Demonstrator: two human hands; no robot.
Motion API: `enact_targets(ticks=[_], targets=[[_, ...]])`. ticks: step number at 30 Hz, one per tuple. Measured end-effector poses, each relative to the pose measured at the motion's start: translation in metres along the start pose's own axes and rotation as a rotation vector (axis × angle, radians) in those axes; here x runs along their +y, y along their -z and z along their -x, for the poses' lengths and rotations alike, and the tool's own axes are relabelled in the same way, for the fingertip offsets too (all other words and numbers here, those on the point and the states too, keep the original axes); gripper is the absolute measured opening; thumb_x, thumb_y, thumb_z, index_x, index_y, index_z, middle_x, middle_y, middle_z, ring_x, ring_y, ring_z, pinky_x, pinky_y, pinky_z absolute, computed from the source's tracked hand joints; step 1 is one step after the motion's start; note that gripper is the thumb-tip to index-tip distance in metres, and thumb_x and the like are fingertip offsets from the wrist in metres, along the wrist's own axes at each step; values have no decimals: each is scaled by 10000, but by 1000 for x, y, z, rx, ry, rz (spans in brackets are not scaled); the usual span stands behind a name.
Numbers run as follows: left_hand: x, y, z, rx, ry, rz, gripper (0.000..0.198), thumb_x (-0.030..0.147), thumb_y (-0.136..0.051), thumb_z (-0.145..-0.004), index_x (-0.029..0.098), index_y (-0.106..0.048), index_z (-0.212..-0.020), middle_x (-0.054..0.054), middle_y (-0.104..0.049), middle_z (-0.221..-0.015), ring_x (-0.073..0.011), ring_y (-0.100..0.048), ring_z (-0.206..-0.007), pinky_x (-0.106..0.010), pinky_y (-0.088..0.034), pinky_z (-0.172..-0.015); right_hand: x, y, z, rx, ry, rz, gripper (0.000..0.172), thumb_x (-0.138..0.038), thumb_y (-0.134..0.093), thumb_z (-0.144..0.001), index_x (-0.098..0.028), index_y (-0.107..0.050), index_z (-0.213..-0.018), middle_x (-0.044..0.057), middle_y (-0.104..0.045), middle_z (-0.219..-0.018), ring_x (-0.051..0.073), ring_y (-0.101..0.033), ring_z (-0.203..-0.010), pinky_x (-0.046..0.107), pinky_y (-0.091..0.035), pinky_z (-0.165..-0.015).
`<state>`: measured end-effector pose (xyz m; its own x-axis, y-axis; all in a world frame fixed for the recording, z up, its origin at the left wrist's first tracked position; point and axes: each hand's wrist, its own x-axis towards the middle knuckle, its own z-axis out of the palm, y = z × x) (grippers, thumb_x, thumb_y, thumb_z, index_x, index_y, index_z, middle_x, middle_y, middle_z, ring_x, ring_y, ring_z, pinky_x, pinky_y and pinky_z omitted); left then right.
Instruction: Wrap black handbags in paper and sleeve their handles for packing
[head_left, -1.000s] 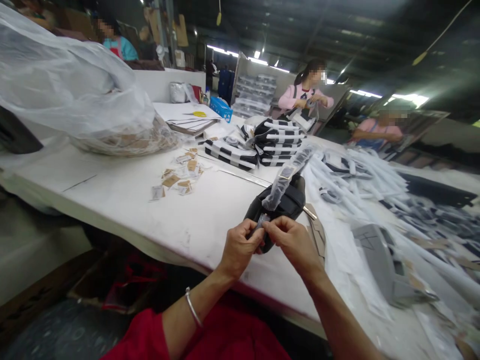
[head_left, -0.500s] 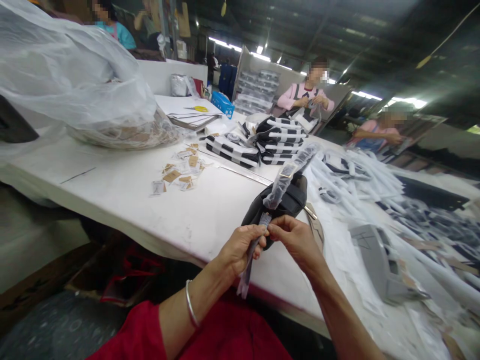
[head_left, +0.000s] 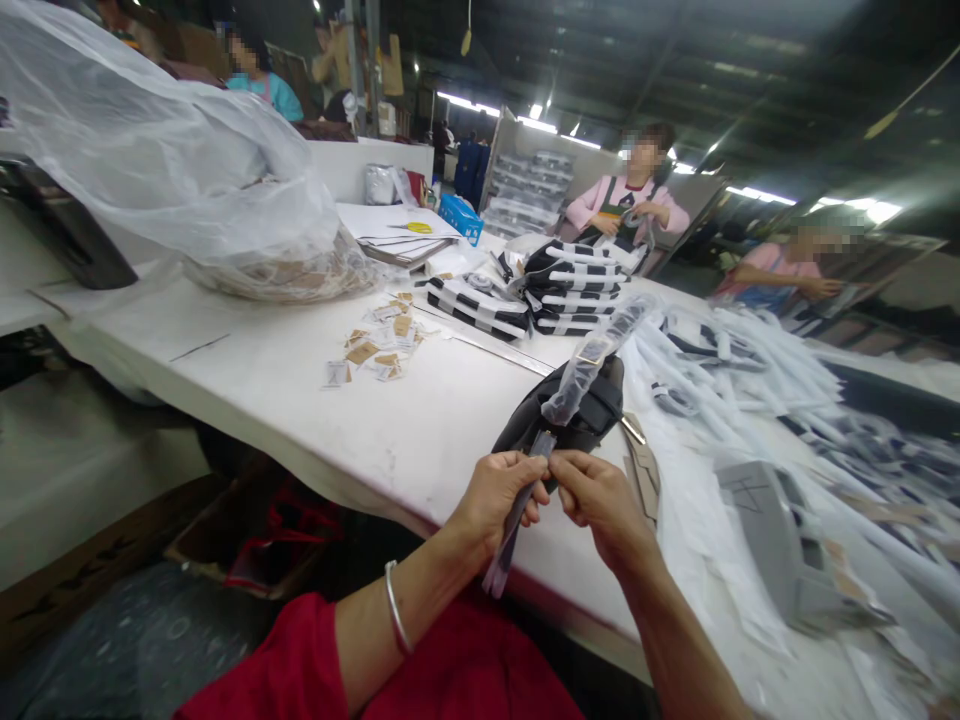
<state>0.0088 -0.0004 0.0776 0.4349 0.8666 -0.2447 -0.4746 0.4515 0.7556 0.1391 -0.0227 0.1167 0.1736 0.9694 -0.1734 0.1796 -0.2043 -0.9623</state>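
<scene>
A black bag (head_left: 596, 408) rests near the front edge of the white counter (head_left: 439, 425), straight in front of the person, with a narrow strap (head_left: 543, 443) running from it toward the body. The left hand (head_left: 505, 490) has its grip closed on this strap, thumb on top and fingers curled beneath, probably to hold it straight and steady; the free end hangs below the fist. The right hand (head_left: 596, 492) meets it at the strap's edge, its grip closed in a small pinch that seems to have the strap or its wrapping; the exact contact is too small to tell. Working so close together likely suits fine fingertip handling.

A broader buckled strap (head_left: 577, 382) in clear plastic stands up over the bag; the film presumably guards it from scratches. Striped bags (head_left: 574, 292) are stacked beyond, perhaps to save room, while small tags (head_left: 375, 347) lie loose within the left hand's reach.
</scene>
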Motion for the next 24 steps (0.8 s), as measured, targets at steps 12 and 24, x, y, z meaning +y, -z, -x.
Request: enact_targets(ticks=[12,24], targets=[[8,7,-1,-80,-103,-122,396,488,-738,-746,132,-563,-756,24,-588,-545,-33,-414,-327,-141,-268,-323,11,-11,-1,-543,-186,-909,223,-323,-622,-883,-125,-663,-976,-154,-273,-399,2,-21,-306,98,-135,-299],[2,17,5,167,-555,-881,120,273,-535,-863,193,-625,-862,-5,-655,-705,-122,-590,-580,-222,-457,-580,-28,-4,27,62,92,251,528,-693,-606,-781,-167,-646,-809,-8,-601,-529,98,-487,-393,212,-403,-395]])
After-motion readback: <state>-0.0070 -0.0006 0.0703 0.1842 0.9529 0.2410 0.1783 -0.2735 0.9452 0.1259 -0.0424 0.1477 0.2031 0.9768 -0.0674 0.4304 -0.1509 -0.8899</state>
